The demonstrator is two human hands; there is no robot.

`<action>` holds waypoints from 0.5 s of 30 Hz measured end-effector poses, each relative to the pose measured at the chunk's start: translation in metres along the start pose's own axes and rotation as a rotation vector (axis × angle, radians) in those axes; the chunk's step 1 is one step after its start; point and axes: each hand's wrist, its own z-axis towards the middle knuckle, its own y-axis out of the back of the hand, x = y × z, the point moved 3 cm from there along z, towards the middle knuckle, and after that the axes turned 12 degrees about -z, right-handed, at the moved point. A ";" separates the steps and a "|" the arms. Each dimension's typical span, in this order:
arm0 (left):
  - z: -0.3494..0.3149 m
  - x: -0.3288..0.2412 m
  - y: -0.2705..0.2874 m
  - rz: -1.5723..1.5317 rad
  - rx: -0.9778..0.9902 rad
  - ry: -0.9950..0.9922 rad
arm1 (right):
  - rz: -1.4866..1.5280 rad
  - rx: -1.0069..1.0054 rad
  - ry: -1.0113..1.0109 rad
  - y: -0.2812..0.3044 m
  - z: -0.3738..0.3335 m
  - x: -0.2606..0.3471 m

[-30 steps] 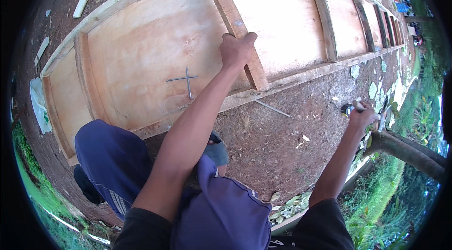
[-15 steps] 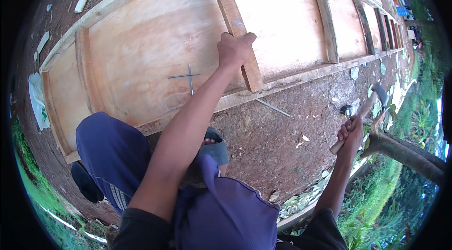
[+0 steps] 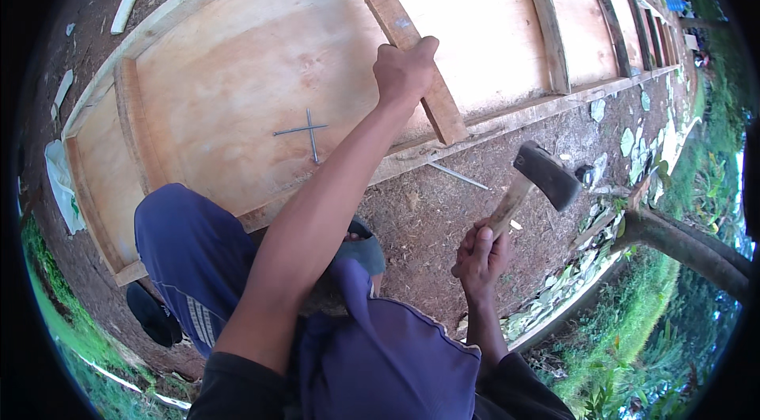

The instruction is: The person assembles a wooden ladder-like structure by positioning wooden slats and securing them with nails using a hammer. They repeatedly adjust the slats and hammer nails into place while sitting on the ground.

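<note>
My left hand (image 3: 405,72) is wrapped round a wooden batten (image 3: 381,7). The batten lies across a long wooden frame backed with plywood (image 3: 253,48), its near end reaching the frame's near rail. In my right hand (image 3: 481,260) is a hatchet (image 3: 548,174), gripped by its wooden handle with the dark metal head raised beyond the fist. The hatchet is apart from the frame and the batten. Two long nails (image 3: 305,129) lie crossed on the plywood, left of my left forearm.
Several fixed crosspieces (image 3: 546,24) divide the frame towards the far right. A thin pale rod (image 3: 459,175) lies on the soil beside the near rail. A tree trunk (image 3: 681,250) stands at the right, and a white bag (image 3: 62,182) lies at the left.
My right hand has brought the hatchet leftward, closer to my body and the batten. The batten's near end has shifted right with my left hand still round it.
</note>
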 end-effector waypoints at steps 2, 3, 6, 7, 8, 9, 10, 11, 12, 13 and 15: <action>0.006 0.005 -0.013 0.001 -0.019 0.027 | -0.078 0.068 -0.112 0.001 0.003 -0.017; 0.008 0.007 -0.017 0.001 -0.031 0.000 | -0.062 0.078 -0.175 0.004 0.005 -0.020; 0.017 0.020 -0.017 -0.020 -0.042 -0.037 | 0.021 0.100 -0.372 0.010 0.006 -0.021; 0.020 0.024 -0.020 0.009 -0.066 -0.058 | -0.039 0.108 -0.378 0.014 0.010 -0.019; 0.022 0.026 -0.021 0.040 -0.092 -0.082 | -0.097 0.119 -0.381 0.019 0.016 -0.017; 0.023 0.028 -0.021 0.070 -0.119 -0.107 | -0.154 0.130 -0.384 0.024 0.020 -0.017; 0.024 0.031 -0.021 0.044 -0.114 -0.117 | -0.151 0.111 -0.330 0.031 0.023 -0.017; 0.027 0.036 -0.021 0.014 -0.114 -0.134 | -0.129 0.040 -0.238 0.037 0.026 -0.008; 0.026 0.036 -0.020 -0.014 -0.112 -0.145 | -0.107 -0.031 -0.152 0.044 0.027 0.005; 0.027 0.034 -0.019 -0.022 -0.106 -0.137 | -0.085 -0.100 -0.066 0.048 0.028 0.017; 0.017 0.023 -0.019 -0.032 -0.078 -0.110 | 0.032 -0.151 0.001 0.048 0.029 0.023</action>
